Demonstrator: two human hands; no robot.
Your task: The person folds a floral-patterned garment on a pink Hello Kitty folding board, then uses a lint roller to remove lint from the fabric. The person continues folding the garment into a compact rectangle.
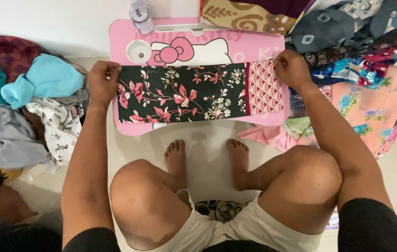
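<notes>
A folded cloth (184, 93), black with pink flowers and a pink patterned end panel on the right, lies flat across a small pink lap table (128, 46). My left hand (103, 79) grips the cloth's upper left corner. My right hand (291, 69) pinches its upper right corner at the pink panel. Both arms reach out over my bent knees, and my bare feet rest on the floor just below the table.
A heap of clothes (44, 81) in turquoise, grey and white lies on the left. A larger pile of printed fabrics (371, 93) fills the right. A small clear bottle (140, 16) stands at the table's back edge near a round cup hole (138, 50). A white wall is behind.
</notes>
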